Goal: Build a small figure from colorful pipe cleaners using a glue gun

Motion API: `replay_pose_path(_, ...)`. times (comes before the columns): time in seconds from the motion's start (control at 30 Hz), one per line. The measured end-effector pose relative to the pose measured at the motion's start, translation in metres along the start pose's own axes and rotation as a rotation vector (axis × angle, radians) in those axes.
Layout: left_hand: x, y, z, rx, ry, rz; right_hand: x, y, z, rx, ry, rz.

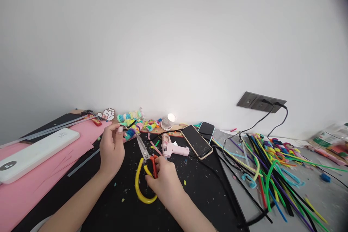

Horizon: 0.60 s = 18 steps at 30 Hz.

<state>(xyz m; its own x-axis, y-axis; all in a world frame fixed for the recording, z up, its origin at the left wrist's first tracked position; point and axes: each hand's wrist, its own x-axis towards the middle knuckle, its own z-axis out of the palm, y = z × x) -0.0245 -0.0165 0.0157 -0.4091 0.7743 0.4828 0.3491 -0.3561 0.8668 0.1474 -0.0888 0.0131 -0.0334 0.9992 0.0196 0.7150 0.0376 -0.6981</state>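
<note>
My right hand point(164, 174) grips scissors point(144, 148) with one yellow handle loop and one red one. The blades point up and to the left. My left hand point(112, 148) is raised left of the blades, thumb and forefinger pinched on a short black piece point(132, 124) that looks like pipe cleaner. Behind the fingertips lie fuzzy coils point(129, 116) of coloured pipe cleaner, partly hidden. A pink glue gun point(175, 149) rests on the black mat point(190, 192), just beyond my right hand.
Two phones, a nearer one point(197, 141) and a smaller one point(206, 131), lie right of the glue gun. Loose pipe cleaners point(272, 177) spread over the grey table at right. Cords hang from a wall socket point(261, 102). Left are pink sheets point(54, 166) under a white device point(40, 154).
</note>
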Motion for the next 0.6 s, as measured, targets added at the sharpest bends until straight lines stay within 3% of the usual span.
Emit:
replay_pose_path(0.1,-0.001,0.003,0.003,-0.04,-0.087,0.003,-0.004,-0.004,0.006,0.047,0.006,-0.039)
replay_pose_path(0.27,-0.004,0.01,0.011,-0.318,-0.403,-0.131,-0.006,-0.005,0.001,0.147,0.109,-0.271)
replay_pose_path(0.37,-0.009,0.012,0.014,-0.455,-0.638,-0.247,0.001,-0.001,-0.005,0.382,0.174,-0.189)
replay_pose_path(0.5,-0.015,0.017,0.013,-0.424,-0.951,-0.288,0.011,0.008,-0.007,0.682,0.142,-0.112)
replay_pose_path(0.6,-0.016,0.022,0.011,-0.361,-1.02,-0.226,0.015,0.012,-0.006,0.751,0.157,-0.078)
